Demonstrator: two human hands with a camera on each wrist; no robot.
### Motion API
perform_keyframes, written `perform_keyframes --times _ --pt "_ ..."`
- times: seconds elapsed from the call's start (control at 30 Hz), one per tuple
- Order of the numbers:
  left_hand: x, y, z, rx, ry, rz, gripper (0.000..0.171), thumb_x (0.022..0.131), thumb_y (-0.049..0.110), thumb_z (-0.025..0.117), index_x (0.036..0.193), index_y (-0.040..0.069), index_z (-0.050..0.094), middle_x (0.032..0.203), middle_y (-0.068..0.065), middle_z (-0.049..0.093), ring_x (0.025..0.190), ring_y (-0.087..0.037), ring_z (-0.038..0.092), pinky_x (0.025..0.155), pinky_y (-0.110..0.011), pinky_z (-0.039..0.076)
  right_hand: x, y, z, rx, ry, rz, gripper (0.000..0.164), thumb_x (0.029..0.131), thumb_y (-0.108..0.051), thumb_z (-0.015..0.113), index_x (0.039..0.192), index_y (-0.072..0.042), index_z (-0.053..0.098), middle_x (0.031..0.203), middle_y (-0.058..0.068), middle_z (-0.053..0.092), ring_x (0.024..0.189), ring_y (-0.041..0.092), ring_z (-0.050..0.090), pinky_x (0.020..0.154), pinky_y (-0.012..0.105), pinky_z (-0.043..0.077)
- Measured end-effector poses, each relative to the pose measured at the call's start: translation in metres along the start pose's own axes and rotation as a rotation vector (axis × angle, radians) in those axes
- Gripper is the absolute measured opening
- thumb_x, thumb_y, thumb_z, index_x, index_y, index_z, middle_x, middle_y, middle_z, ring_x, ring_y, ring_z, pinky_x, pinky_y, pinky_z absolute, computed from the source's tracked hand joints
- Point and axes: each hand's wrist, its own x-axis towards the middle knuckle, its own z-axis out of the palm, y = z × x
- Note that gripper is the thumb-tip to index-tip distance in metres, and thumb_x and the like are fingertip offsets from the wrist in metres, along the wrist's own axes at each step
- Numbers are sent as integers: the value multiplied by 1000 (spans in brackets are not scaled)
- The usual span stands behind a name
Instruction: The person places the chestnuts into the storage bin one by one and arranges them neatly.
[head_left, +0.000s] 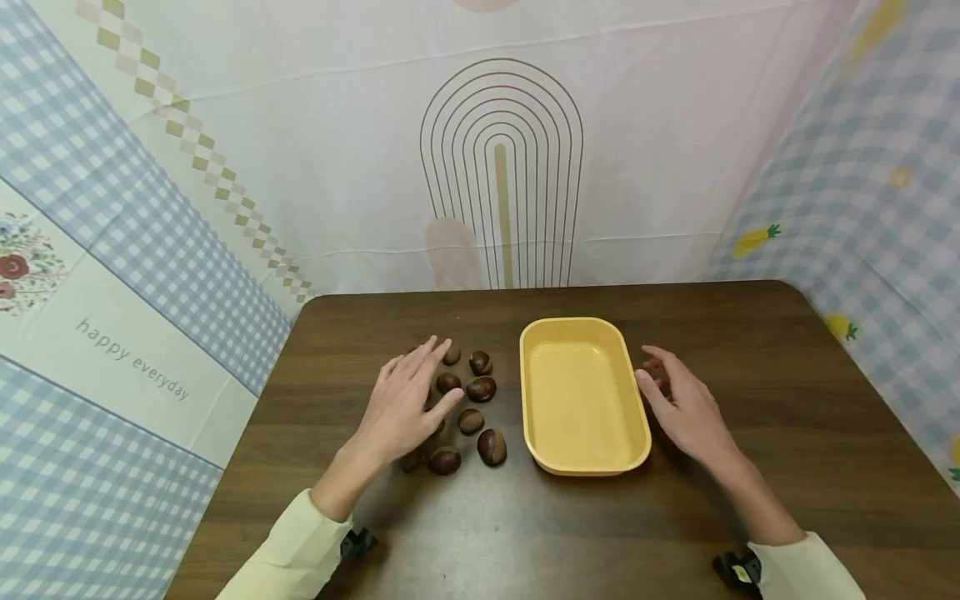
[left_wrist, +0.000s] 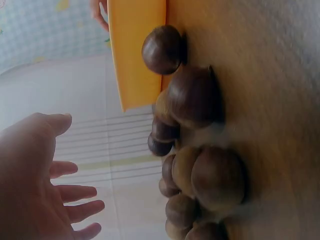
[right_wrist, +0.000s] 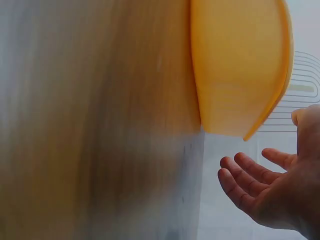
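Several brown chestnuts (head_left: 492, 447) lie loose on the table, left of a yellow rectangular tub (head_left: 585, 400) whose inside shows nothing in it. My left hand (head_left: 408, 408) hovers over the left part of the chestnuts and hides some of them. In the left wrist view its fingers stretch out above the chestnuts (left_wrist: 218, 177) without touching any. Just right of the tub is my right hand (head_left: 690, 412), fingers loosely bent and holding nothing. The right wrist view has that hand (right_wrist: 270, 185) beside the tub's outer wall (right_wrist: 240, 65), with a small gap between them.
The brown wooden table (head_left: 787, 375) carries the tub near its middle. Behind it hangs a pale cloth (head_left: 337, 150) with an arch pattern, and blue checked cloth (head_left: 885, 208) borders both sides. A black strap device (head_left: 358, 544) is on the left wrist.
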Motion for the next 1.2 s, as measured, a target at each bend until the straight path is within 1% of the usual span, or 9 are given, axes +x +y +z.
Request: perform_keyframes --times 0.07,0.1,0.17,0.33,0.5,0.73,0.87,1.03,1.2 --pt "-1 3 2 -15 1 14 71 107 48 61 165 14 39 168 -14 39 150 -35 42 120 -62 31 0 -1 4 40 15 3 50 114 -35 51 156 -7 48 132 17 65 109 31 67 83 24 52" --pt "-2 4 4 -21 2 21 70 107 47 61 165 14 39 168 -13 39 150 -35 43 120 -62 32 0 -3 6 58 18 8 49 114 -34 51 155 -7 48 132 17 65 111 31 67 83 20 50" --pt "-3 7 6 -33 4 36 68 107 46 62 164 14 42 167 -13 40 150 -34 43 119 -62 33 -1 -5 8 86 24 21 48 114 -33 51 154 -7 49 132 18 64 111 32 67 82 15 46" --pt "-7 11 14 -56 10 86 65 106 42 66 161 13 47 163 -13 46 147 -34 46 117 -63 35 -1 -9 11 128 19 44 46 113 -29 54 153 -5 50 133 19 64 110 32 65 79 16 46" --pt "-10 15 19 -92 -6 127 66 104 41 69 160 13 48 159 -13 51 145 -34 50 116 -62 37 -3 -8 13 166 10 76 46 112 -25 57 152 -5 51 135 19 63 111 31 65 79 14 47" --pt "-15 21 29 -111 -65 142 65 104 42 69 160 16 48 158 -8 54 143 -29 52 117 -56 38 -4 -11 14 187 19 98 43 111 -23 59 150 -7 54 138 17 62 111 28 64 81 17 49" --pt "-17 24 37 -125 -67 168 64 102 39 74 157 14 52 154 -9 58 140 -30 54 114 -55 39 -5 -11 14 192 23 111 43 109 -22 61 149 -7 55 138 16 62 109 26 63 80 14 49" --pt "-21 27 44 -98 -70 191 63 99 39 78 152 14 56 148 -4 62 138 -26 56 112 -52 42 -7 -12 13 221 27 123 43 108 -19 65 147 -6 57 138 18 62 108 24 63 79 12 49" --pt "-24 29 51 -79 -94 204 63 96 41 81 149 14 59 144 -1 65 135 -25 58 112 -51 42 -8 -13 12 242 30 131 42 107 -18 66 146 -6 58 138 17 62 104 13 62 78 12 51"
